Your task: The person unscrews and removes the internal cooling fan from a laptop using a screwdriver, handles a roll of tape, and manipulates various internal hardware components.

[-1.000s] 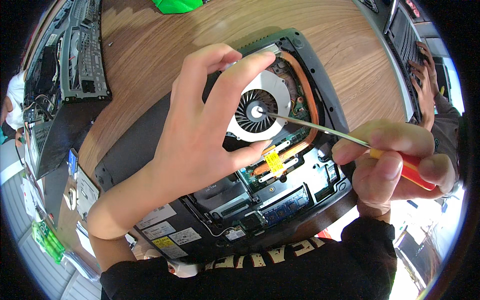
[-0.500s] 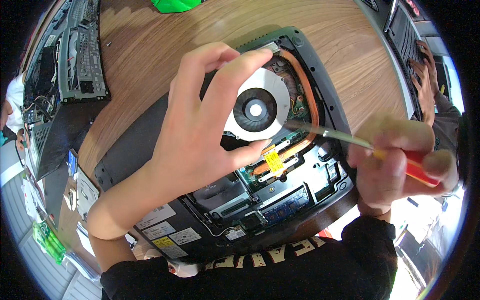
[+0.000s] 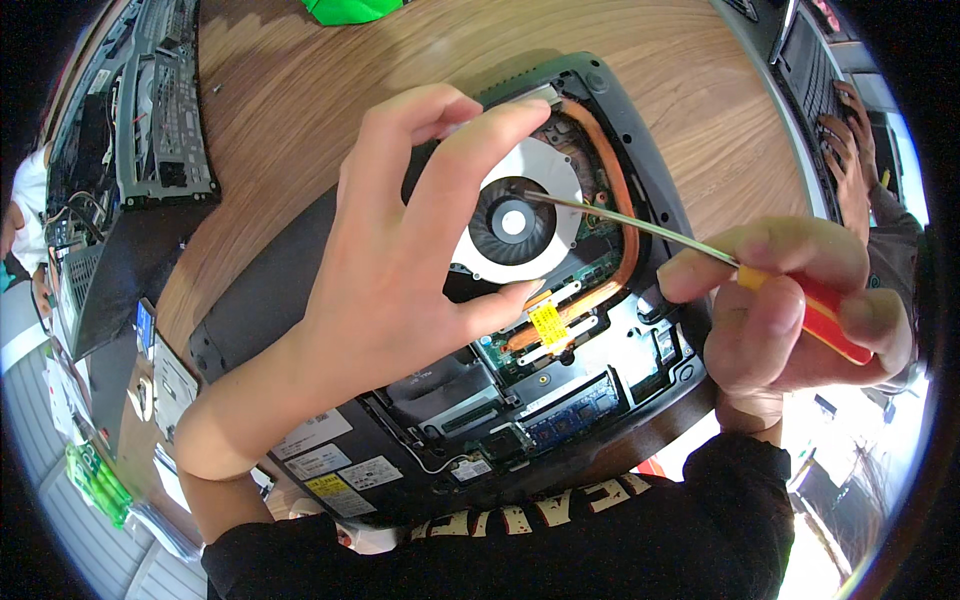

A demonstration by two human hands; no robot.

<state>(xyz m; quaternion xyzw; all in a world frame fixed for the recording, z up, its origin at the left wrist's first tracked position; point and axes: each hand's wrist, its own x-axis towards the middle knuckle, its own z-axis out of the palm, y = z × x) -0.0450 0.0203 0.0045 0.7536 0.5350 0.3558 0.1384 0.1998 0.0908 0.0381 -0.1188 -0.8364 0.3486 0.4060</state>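
Note:
A laptop [image 3: 660,395] lies bottom side up with its inside exposed. Inside it are a round cooling fan [image 3: 490,258] with a white metal face and dark blades, a copper heat pipe [image 3: 612,165] and a yellow sticker [image 3: 548,325]. My left hand [image 3: 385,235] spans the fan, thumb at its near edge and index finger by the metal piece at its far edge; the other fingers curl behind. My right hand [image 3: 790,310] grips a screwdriver [image 3: 815,318] with a red and yellow handle. Its thin shaft reaches left across the heat pipe, the tip over the fan's blades.
On the left stands an opened dark device casing [image 3: 130,240] with loose wires. Flat parts [image 3: 178,385] lie nearer me. At the far edge is a green object [image 3: 352,8]. To the right, another person's hands [image 3: 850,160] rest on a laptop keyboard [image 3: 805,75].
The screwdriver tip has moved left and away from me, from the fan's right rim to over its blades. My right hand's fingers have loosened slightly. My left hand has barely moved.

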